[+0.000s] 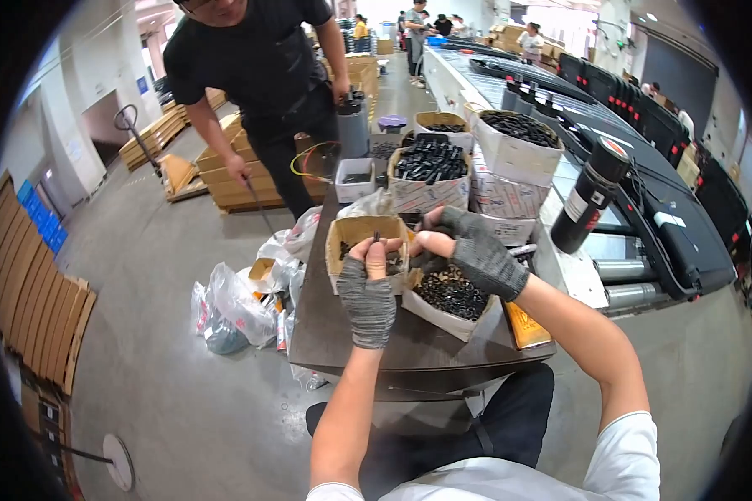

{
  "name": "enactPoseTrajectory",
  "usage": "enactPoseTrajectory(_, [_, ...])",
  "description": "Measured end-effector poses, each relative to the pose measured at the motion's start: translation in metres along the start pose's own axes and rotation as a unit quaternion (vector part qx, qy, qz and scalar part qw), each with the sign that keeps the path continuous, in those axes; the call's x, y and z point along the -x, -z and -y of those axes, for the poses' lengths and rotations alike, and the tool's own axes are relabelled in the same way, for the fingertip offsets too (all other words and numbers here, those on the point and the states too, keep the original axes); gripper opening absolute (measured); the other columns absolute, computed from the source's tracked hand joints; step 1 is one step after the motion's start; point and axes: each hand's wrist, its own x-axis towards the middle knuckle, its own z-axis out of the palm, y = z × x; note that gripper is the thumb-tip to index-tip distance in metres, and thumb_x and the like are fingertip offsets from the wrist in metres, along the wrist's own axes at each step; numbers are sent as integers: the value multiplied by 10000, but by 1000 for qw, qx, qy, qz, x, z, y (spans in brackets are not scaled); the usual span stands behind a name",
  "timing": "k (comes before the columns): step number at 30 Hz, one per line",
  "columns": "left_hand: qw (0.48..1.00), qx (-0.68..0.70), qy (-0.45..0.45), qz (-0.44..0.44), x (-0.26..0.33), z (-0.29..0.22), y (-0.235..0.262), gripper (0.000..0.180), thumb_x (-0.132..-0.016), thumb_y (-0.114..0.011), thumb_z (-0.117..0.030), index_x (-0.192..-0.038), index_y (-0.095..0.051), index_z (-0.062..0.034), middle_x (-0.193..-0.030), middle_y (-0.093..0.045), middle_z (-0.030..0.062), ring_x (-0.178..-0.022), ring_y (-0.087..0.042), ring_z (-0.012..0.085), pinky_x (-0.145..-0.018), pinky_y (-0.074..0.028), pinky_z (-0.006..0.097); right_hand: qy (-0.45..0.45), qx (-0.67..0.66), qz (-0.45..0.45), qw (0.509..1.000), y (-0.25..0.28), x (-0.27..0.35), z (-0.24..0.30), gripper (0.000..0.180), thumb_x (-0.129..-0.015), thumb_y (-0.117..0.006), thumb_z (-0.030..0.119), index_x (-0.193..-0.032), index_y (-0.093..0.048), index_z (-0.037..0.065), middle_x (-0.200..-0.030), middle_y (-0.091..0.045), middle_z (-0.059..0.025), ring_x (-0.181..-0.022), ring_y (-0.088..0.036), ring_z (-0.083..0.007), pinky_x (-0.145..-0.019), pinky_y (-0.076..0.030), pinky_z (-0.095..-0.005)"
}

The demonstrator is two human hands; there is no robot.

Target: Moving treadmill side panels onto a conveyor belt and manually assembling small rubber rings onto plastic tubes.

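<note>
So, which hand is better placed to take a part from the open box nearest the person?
Probably the right hand: it is closer to that box, while the left hand pinches a small dark piece.

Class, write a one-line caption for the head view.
Left hand pinches a dark part, right hand close by, among open boxes on a table.

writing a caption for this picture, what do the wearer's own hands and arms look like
The left hand and right hand wear mottled grey knit gloves that leave the fingertips bare and reach the wrists. The forearms are bare, below short white sleeves.
</note>
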Motion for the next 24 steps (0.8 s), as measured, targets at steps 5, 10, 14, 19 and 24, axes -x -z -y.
enactPoseTrajectory(5, [996, 12, 84, 12, 6, -12, -15, 282, -973, -575, -239, -1077, -660, 9, -944, -680, 46, -845, -589, 107, -777, -486, 256, 267, 315, -37, 910, -2, -14, -22, 287, -849, -689, 167, -1064, -614, -8, -818, -613, -31, -761, -588, -115, -700, -487, -269])
enactPoseTrajectory(10, [999, -18, 46, 5, 5, 6, -6, 250, -953, -607, -215, -1077, -670, -7, -924, -660, 18, -801, -575, 91, -738, -477, 240, 92, 147, 19, 985, -8, -8, -14, 380, -801, -659, 247, -1028, -627, -56, -830, -654, -144, -798, -636, -211, -750, -506, -328])
enactPoseTrajectory(14, [970, -198, -124, 67, 0, 2, -4, 217, -948, -599, -133, -1119, -665, -17, -916, -637, 5, -798, -569, 105, -737, -470, 249, 51, 156, 25, 986, 1, -9, -6, 320, -860, -624, 250, -995, -619, -40, -765, -650, -132, -759, -645, -202, -712, -510, -327])
enactPoseTrajectory(19, [970, -169, -140, 108, -3, -4, -10, 234, -953, -580, -113, -1154, -643, -11, -991, -631, 24, -870, -572, 110, -789, -470, 246, 161, 184, -8, 970, 9, -12, -16, 194, -931, -599, 178, -1005, -584, -1, -823, -649, -69, -764, -651, -150, -694, -524, -296])
enactPoseTrajectory(24, [995, -74, -13, 73, 0, -12, -16, 219, -927, -620, -128, -1118, -658, -27, -976, -667, 48, -868, -595, 107, -802, -483, 256, 271, 301, -40, 913, 10, -10, -11, 163, -898, -628, 152, -999, -600, 27, -834, -653, -109, -783, -657, -207, -714, -515, -331])
